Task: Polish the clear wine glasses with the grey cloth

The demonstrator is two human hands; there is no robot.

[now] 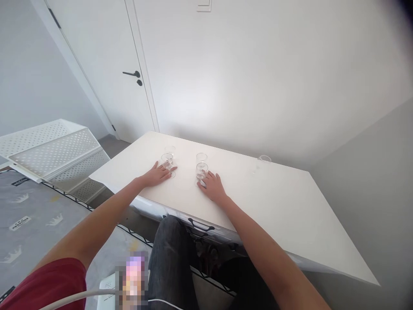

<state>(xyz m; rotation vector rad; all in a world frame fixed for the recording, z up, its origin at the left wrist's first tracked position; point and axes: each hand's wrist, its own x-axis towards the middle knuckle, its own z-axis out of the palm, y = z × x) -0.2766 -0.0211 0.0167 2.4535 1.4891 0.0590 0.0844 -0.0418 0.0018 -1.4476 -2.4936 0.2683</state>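
While the left hand (157,175) and the right hand (213,187) lay low over the white tabletop (274,206), the near left stemmed glass (167,158) stood at the left hand's inner side, closest to it, and the near middle stemmed glass (201,168) just left of the right palm. The left fingers were spread by one foot, the right ones curved near the other; whether either gripped could not be told. Both glasses stood upright, long axes vertical, mouths upward, before the rear left glass (170,149) and rear middle glass (201,157).
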